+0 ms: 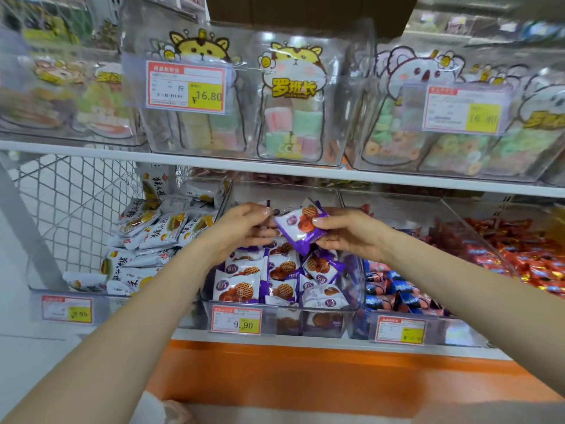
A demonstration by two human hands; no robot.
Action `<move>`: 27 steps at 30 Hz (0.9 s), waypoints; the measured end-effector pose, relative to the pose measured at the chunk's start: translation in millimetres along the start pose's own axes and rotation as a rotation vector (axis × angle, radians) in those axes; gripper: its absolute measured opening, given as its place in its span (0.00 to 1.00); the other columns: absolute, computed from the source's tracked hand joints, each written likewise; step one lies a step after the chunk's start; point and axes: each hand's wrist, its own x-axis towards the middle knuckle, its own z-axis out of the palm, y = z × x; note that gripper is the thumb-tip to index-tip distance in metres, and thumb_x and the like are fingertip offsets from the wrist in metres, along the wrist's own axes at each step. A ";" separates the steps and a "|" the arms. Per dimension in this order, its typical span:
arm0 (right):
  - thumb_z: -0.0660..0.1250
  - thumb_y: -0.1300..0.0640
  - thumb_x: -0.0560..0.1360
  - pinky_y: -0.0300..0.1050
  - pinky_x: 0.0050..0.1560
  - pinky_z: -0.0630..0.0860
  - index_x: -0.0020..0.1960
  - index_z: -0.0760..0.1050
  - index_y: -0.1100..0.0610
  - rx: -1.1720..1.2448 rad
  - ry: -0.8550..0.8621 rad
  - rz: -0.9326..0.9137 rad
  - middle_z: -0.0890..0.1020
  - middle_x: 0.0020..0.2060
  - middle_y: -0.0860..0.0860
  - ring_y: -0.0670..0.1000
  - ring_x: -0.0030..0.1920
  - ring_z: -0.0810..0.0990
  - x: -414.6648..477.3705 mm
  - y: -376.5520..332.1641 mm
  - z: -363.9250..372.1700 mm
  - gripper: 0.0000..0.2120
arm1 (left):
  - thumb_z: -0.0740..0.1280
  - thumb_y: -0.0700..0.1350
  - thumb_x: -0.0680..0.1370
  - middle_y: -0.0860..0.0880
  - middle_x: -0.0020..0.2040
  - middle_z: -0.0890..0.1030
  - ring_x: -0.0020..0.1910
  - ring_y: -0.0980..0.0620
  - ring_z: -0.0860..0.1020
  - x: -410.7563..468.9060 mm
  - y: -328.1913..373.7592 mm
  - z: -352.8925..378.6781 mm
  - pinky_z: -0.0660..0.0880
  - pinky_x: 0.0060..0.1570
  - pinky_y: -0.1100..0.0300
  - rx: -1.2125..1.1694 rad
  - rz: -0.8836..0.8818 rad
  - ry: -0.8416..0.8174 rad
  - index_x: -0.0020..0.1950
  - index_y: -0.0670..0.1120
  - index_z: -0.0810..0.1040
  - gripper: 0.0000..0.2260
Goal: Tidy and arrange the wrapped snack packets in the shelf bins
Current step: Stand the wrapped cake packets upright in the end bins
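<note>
Left hand [244,229] and right hand [347,237] fingers pinch one purple packet [301,229] over the middle bin [275,325], likely squaring it for the rows.

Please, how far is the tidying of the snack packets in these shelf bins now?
Done: in the clear plastic middle bin, the front purple-and-white biscuit packets stand in neat rows. In hand: the left hand and right hand hold one more purple-and-white packet above that bin. Left: placing it, and the white-and-yellow packets in the left bin lie in a loose heap.
</note>
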 end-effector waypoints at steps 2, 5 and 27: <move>0.69 0.65 0.71 0.36 0.39 0.80 0.53 0.76 0.58 -0.120 0.009 -0.061 0.85 0.38 0.51 0.45 0.38 0.83 -0.1 1.7 3.5 0.11 | 0.62 0.46 0.79 0.44 0.51 0.81 0.44 0.51 0.81 -1.2 0.0 2.6 0.80 0.41 0.62 0.067 -0.052 -0.083 0.58 0.43 0.74 0.10; 0.70 0.65 0.71 0.39 0.44 0.80 0.58 0.74 0.59 -0.197 0.017 -0.111 0.83 0.45 0.52 0.47 0.43 0.82 1.1 2.6 9.0 0.17 | 0.67 0.46 0.76 0.46 0.51 0.81 0.45 0.54 0.82 -2.6 0.0 10.0 0.79 0.41 0.65 0.232 -0.026 -0.179 0.59 0.43 0.74 0.13; 0.79 0.57 0.64 0.39 0.42 0.67 0.54 0.76 0.58 -1.187 0.122 -0.146 0.78 0.51 0.52 0.50 0.51 0.74 29.2 54.5 42.5 0.20 | 0.67 0.59 0.73 0.49 0.68 0.71 0.68 0.48 0.63 4.5 -8.8 -49.7 0.57 0.64 0.55 1.641 0.295 0.191 0.69 0.51 0.67 0.27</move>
